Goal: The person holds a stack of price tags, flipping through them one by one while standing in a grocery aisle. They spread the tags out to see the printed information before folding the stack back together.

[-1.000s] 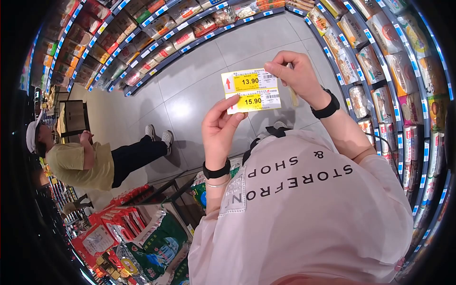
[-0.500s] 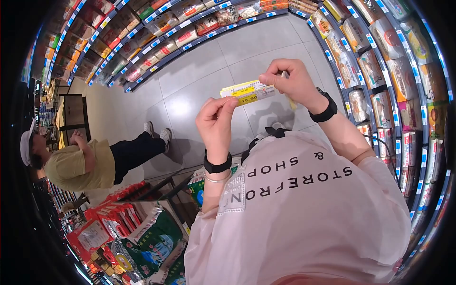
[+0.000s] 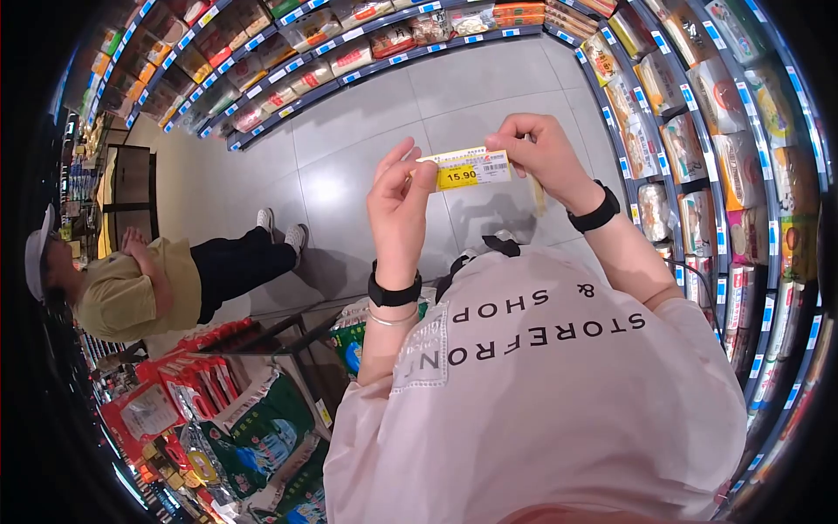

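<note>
A small stack of yellow-and-white price labels (image 3: 471,171), the front one reading 15.90, is held up between both hands over the grey floor. My left hand (image 3: 400,196) pinches the stack's left end between thumb and index finger, the other fingers raised. At the upper right end, my right hand (image 3: 539,155) grips the labels with its thumb and curled fingers. A pale yellowish strip hangs below my right hand. Black bands circle both wrists.
Shelves of packaged food (image 3: 393,42) curve across the top, and more shelves (image 3: 698,166) stand on the right. A person in a cap (image 3: 140,284) stands at the left with hands together. Green bags (image 3: 262,437) and red packs (image 3: 144,410) lie at the lower left.
The front label now faces the camera more fully, its price and barcode clearer. My left hand's fingers have lifted and spread from the stack. The view has shifted slightly.
</note>
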Tool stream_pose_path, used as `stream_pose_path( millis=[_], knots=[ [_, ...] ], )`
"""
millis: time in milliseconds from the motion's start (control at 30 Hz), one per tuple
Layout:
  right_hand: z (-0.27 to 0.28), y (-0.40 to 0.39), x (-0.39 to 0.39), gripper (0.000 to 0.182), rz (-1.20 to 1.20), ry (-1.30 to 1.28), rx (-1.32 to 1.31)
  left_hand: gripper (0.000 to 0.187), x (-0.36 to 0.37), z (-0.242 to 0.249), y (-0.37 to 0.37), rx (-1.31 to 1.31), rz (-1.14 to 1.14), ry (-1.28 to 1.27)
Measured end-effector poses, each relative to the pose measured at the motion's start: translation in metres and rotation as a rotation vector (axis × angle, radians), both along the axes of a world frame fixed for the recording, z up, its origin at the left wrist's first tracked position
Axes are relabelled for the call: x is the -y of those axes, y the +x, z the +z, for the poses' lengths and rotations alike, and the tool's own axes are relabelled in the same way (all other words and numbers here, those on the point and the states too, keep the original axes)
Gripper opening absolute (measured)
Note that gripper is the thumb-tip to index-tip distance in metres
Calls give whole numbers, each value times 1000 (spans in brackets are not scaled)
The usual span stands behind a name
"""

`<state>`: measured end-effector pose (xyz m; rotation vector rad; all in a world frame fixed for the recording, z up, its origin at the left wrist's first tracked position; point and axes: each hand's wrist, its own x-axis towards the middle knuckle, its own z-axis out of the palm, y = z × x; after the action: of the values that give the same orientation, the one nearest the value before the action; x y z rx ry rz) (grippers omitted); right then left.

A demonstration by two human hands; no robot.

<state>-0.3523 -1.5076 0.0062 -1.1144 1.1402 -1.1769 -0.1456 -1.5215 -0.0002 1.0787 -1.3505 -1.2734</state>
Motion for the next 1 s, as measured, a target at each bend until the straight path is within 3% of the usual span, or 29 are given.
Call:
stream_pose_path(
  millis=[100, 167, 233, 367, 533, 733, 1000],
  knots=[
    [-2, 1, 1, 21, 18, 23, -2, 19, 0, 3, -1, -110, -27, 45],
    [-4, 0, 2, 21, 27, 37, 12, 20, -1, 13, -1, -206, -87, 278],
    [-6, -1, 2, 20, 20, 52, 166, 20, 0, 11, -1, -194, -57, 257],
    [-2, -4, -2, 15, 79, 20, 209, 19, 2, 11, -1, -185, 3, 215],
    [5, -2, -5, 39, 60, -23, 33, 20, 3, 12, -3, -170, 26, 197],
    [-3, -4, -4, 46, 72, -179, -113, 23, 6, 11, -4, -163, 26, 203],
    [-3, -6, -8, 46, 58, -166, -169, 28, 8, 8, 1, -197, -42, 233]
  ],
)
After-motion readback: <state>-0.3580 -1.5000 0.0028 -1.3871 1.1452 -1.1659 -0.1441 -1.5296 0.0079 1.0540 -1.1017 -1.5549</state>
